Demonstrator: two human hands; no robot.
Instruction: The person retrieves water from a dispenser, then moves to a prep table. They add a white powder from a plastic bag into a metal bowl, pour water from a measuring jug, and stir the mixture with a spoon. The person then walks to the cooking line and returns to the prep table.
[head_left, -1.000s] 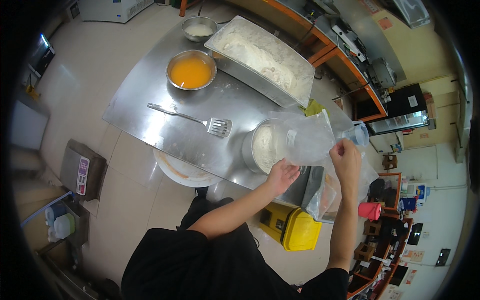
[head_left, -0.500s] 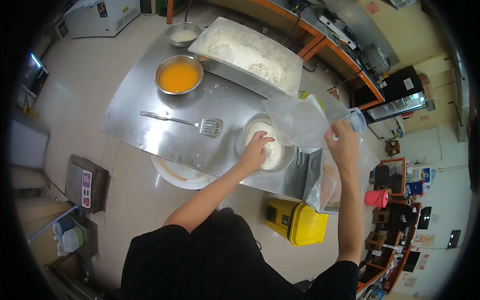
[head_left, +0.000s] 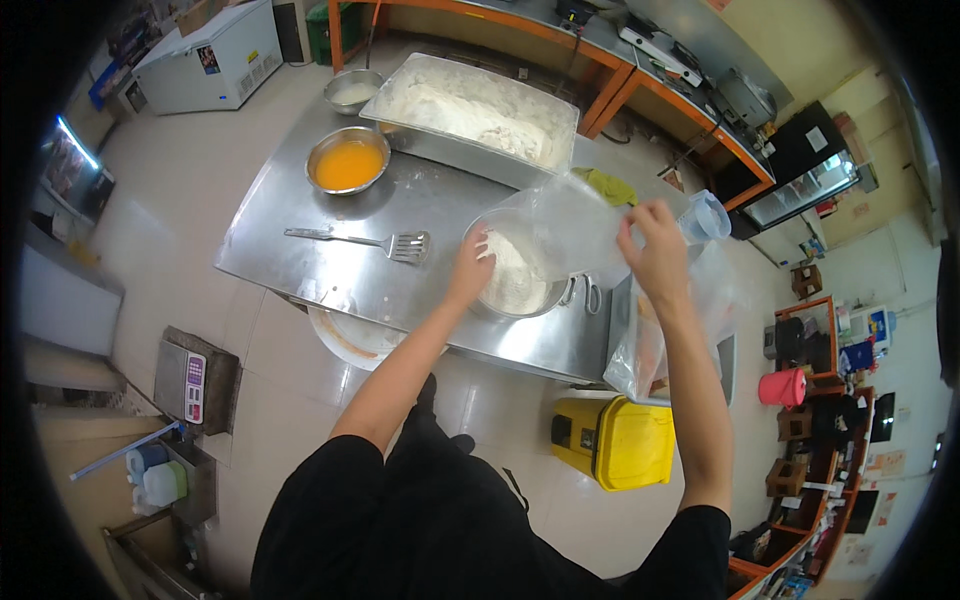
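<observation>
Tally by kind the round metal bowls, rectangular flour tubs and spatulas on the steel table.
Round metal bowls: 3 (flour bowl, orange-liquid bowl, pale-filled bowl)
Rectangular flour tub: 1
Slotted spatula: 1
Total: 5

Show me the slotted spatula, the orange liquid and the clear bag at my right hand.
Slotted spatula (head_left: 407, 247): head view, on its slotted blade.
Orange liquid (head_left: 348, 166): head view, middle of its surface.
Clear bag (head_left: 582, 228): head view, middle of its spread film.

Left hand (head_left: 469, 266): fingertips indistinct against flour (head_left: 515, 277); white basin (head_left: 347, 342) partly hidden.
</observation>
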